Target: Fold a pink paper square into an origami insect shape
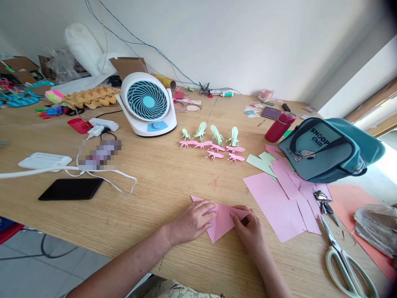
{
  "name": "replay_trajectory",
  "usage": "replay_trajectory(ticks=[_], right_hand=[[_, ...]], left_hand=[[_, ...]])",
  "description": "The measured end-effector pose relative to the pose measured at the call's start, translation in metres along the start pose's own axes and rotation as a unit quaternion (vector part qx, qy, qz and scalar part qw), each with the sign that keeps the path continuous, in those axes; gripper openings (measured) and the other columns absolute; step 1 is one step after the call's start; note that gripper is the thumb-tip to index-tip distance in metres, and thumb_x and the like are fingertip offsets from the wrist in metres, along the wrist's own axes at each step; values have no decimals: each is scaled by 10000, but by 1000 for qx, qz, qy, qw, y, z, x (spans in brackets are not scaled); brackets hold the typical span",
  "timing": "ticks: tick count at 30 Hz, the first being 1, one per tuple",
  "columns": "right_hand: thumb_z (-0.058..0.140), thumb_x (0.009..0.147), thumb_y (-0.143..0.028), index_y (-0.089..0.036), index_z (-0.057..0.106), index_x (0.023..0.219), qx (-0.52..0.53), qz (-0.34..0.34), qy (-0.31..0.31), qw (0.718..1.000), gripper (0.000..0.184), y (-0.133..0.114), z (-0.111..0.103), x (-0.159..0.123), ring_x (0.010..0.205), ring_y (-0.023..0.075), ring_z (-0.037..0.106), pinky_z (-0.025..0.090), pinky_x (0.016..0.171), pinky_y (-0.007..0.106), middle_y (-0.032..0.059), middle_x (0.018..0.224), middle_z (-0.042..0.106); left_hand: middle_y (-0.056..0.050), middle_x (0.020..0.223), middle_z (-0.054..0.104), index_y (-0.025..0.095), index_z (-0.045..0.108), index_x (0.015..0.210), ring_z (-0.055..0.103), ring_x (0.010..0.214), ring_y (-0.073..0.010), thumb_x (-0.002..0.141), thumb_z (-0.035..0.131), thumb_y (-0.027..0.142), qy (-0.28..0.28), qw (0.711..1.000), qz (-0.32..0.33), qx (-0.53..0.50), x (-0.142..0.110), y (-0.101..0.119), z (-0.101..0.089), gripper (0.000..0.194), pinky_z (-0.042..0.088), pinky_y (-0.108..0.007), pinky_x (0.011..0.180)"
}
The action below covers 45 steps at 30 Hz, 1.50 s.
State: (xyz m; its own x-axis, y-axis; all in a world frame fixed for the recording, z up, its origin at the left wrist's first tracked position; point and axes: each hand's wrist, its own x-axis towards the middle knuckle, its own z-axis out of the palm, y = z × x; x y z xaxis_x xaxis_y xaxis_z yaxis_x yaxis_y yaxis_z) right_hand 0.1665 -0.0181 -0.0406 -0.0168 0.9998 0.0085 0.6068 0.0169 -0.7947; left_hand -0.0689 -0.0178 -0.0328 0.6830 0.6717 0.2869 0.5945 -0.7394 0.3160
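A pink sheet of paper (pixel 221 219), folded into a triangle, lies on the table near its front edge with one point towards me. My left hand (pixel 191 221) rests on the paper's left part, its fingers stretched out and slightly apart. At the right corner, my right hand (pixel 252 231) pinches the paper between thumb and fingers. Beyond the hands stand several folded paper insects, green ones (pixel 216 135) behind and pink ones (pixel 214 155) in front.
Loose pink sheets (pixel 274 205) and green strips (pixel 262 164) lie to the right, beside scissors (pixel 344 265) and a teal bag (pixel 322 149). A red bottle (pixel 281 126) is behind them. On the left are a fan (pixel 148 101), a black phone (pixel 70 189) and white cables (pixel 124 174).
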Motion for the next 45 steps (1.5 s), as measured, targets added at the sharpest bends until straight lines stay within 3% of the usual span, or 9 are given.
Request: replay_trajectory(ticks=[13, 25, 31, 35, 38, 42, 45], right_hand=[[560, 870, -361, -236, 719, 899, -17, -35, -18, 999, 204, -5, -2, -1, 841, 256, 580, 429, 780, 384, 49, 833, 675], [557, 867, -382, -215, 736, 920, -34, -48, -13, 998, 250, -3, -4, -2, 820, 242, 595, 434, 765, 357, 57, 839, 697], [563, 865, -379, -224, 731, 902, -45, -53, -14, 997, 232, -4, -4, -2, 819, 246, 584, 422, 768, 365, 55, 829, 697], [583, 857, -401, -217, 704, 792, -32, -67, 11, 997, 229, -3, -1, -4, 731, 219, 567, 417, 768, 368, 37, 753, 676], [575, 874, -427, -198, 687, 801, -24, -54, 37, 998, 265, -1, 2, -6, 614, 182, 521, 422, 676, 334, 4, 631, 604], [539, 921, -423, -170, 672, 1044, 33, -45, 67, 996, 311, 3, 3, -6, 658, 170, 552, 432, 574, 285, 43, 801, 654], [555, 932, -381, -187, 692, 1033, 69, -83, 105, 989, 258, 4, 2, -6, 744, 171, 572, 465, 615, 283, 69, 916, 647]], left_hand=[[-130, 1303, 602, 156, 618, 1217, 530, 1230, -257, 948, 552, 240, 10, 1000, -7, 4, -1, 2, -1, 290, 445, -415, 1084], [-126, 1289, 620, 146, 605, 1231, 543, 1214, -230, 978, 508, 216, 3, 1000, -6, -21, 4, -1, -3, 280, 464, -400, 1064], [-105, 1215, 641, 125, 601, 1214, 560, 1129, -235, 969, 545, 223, 1, 1000, -2, 30, 12, 1, -4, 270, 480, -367, 1010], [-104, 1164, 648, 114, 582, 1225, 556, 1084, -233, 962, 565, 235, -2, 998, -3, 61, 18, 3, -2, 291, 486, -358, 972], [-106, 1150, 644, 100, 577, 1225, 550, 1061, -233, 958, 573, 242, 1, 997, -2, 73, 20, 4, 0, 302, 490, -352, 949], [-98, 1157, 642, 107, 588, 1209, 544, 1050, -232, 972, 547, 244, 9, 997, -3, 72, 19, 3, 2, 276, 488, -345, 943], [-91, 1154, 641, 118, 594, 1197, 547, 1049, -225, 982, 527, 231, 13, 997, -6, 69, 19, 2, 3, 252, 486, -341, 942]])
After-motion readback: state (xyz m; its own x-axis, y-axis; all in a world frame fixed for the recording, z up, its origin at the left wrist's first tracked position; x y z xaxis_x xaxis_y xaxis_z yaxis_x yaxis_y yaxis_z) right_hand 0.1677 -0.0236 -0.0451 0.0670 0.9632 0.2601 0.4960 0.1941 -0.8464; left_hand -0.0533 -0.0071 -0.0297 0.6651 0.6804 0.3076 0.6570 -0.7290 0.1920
